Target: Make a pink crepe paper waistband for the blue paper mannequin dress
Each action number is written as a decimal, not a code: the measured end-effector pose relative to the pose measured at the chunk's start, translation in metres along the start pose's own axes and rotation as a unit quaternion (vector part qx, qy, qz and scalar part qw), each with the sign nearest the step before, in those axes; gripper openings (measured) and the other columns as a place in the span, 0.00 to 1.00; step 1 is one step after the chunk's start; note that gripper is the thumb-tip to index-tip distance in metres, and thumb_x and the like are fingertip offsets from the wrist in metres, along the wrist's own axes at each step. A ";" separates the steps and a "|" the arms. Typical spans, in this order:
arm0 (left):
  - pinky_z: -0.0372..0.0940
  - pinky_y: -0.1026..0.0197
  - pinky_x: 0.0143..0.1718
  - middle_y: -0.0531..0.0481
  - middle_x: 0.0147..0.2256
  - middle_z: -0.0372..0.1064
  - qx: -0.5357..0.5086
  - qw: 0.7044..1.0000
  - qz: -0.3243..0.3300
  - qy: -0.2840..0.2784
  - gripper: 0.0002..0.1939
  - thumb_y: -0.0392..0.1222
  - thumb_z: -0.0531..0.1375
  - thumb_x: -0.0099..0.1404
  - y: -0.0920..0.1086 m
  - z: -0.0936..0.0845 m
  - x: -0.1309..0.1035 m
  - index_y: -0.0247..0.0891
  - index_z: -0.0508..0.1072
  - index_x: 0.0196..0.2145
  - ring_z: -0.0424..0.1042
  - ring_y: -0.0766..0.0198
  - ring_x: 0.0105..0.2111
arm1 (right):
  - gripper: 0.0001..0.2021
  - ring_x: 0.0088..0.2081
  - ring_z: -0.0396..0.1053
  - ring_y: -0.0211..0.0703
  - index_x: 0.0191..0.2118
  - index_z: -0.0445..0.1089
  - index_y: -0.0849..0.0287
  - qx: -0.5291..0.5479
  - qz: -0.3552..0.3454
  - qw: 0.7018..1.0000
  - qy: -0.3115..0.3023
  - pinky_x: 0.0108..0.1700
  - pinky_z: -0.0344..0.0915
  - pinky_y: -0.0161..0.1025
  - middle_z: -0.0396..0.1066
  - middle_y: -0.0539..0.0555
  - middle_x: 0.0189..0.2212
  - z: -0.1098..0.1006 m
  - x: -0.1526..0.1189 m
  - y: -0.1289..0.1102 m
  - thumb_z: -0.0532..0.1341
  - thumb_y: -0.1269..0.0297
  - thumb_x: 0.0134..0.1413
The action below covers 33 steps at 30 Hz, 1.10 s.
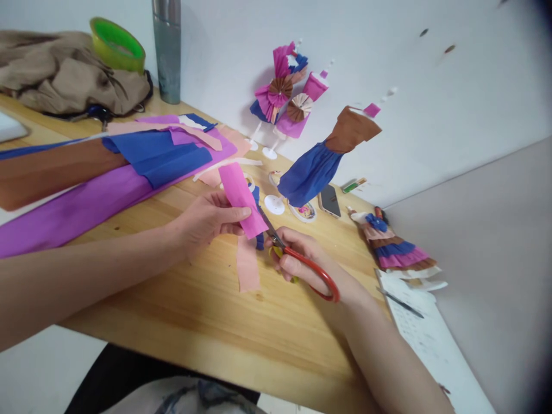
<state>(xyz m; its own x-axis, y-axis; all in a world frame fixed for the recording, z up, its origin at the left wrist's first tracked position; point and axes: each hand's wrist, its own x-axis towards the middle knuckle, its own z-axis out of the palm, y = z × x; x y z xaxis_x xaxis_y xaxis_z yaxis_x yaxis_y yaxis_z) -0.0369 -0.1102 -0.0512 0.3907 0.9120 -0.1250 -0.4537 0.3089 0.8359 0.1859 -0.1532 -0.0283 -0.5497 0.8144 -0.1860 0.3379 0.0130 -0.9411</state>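
Between thumb and fingers, my left hand (215, 215) pinches a bright pink strip of crepe paper (241, 198), held up above the table. My right hand (297, 253) grips red-handled scissors (313, 270), whose dark blades meet the strip's right edge; whether they are cutting into it I cannot tell. Below the hands lies a peach paper piece (248, 264), with a blue scrap partly hidden behind the strip. Just beyond stands a miniature dress form (330, 155) in a brown top and blue skirt, on a white round base (274, 204).
Stacked crepe paper sheets (172, 155) spread across the left. Behind are a tape roll (117, 46) on brown cloth (56, 69), a tumbler (167, 57) and two dressed forms (280, 92). A phone (330, 201), a tiered paper dress (397, 247) and a notebook (426, 328) with a pen lie right.
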 end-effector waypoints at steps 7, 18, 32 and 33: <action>0.70 0.64 0.32 0.46 0.30 0.80 0.020 1.000 0.003 -0.006 0.09 0.39 0.73 0.52 -0.001 0.000 -0.002 0.32 0.82 0.30 0.76 0.63 0.30 | 0.30 0.26 0.59 0.35 0.45 0.65 0.60 0.013 -0.003 1.000 0.018 0.25 0.60 0.35 0.64 0.49 0.29 0.003 -0.002 0.000 0.62 0.34 0.55; 0.70 0.64 0.29 0.48 0.26 0.77 0.061 0.998 0.006 -0.012 0.07 0.35 0.72 0.50 0.006 0.001 0.000 0.32 0.79 0.28 0.74 0.66 0.26 | 0.32 0.23 0.61 0.34 0.45 0.65 0.60 0.027 0.017 0.999 0.004 0.24 0.59 0.34 0.64 0.48 0.29 -0.001 -0.001 0.000 0.64 0.33 0.52; 0.69 0.65 0.29 0.49 0.25 0.78 0.121 0.993 0.005 -0.005 0.05 0.36 0.71 0.51 0.008 0.005 -0.004 0.33 0.79 0.27 0.74 0.66 0.26 | 0.29 0.25 0.60 0.34 0.44 0.65 0.59 0.027 -0.002 1.000 0.013 0.25 0.59 0.34 0.65 0.49 0.29 0.004 -0.002 -0.006 0.63 0.35 0.54; 0.69 0.65 0.29 0.49 0.25 0.78 0.125 0.992 0.010 -0.006 0.05 0.36 0.70 0.52 0.008 0.005 -0.004 0.34 0.79 0.27 0.74 0.66 0.26 | 0.29 0.25 0.60 0.34 0.44 0.65 0.59 0.027 -0.004 1.000 0.014 0.25 0.59 0.34 0.65 0.49 0.29 0.004 -0.003 -0.007 0.63 0.36 0.54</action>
<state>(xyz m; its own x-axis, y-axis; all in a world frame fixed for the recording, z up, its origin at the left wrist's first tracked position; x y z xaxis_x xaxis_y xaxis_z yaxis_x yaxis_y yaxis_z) -0.0379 -0.1133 -0.0412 0.3941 0.9135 -0.1007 -0.2504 0.2121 0.9446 0.1820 -0.1577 -0.0228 -0.5299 0.8306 -0.1714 0.2911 -0.0117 -0.9566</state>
